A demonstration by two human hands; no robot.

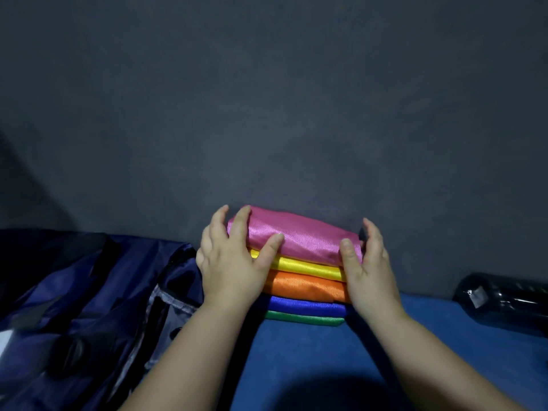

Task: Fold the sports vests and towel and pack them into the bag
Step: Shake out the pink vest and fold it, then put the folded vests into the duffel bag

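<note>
- Shiny folded sports vests [308,238], pink on top, sit piled on the blue desk [296,357].
- Your left hand [234,268] and right hand [370,271] hold the pile's two ends; it runs left to right.
- The dark blue cloth bag [89,307] lies just beside your left hand.

Both bare forearms [189,360] rise from the lower frame toward centre. Left hand [234,262] and right hand [369,271] face each other, fingers [240,223] curved round the ends of the vest stack [308,281].
</note>
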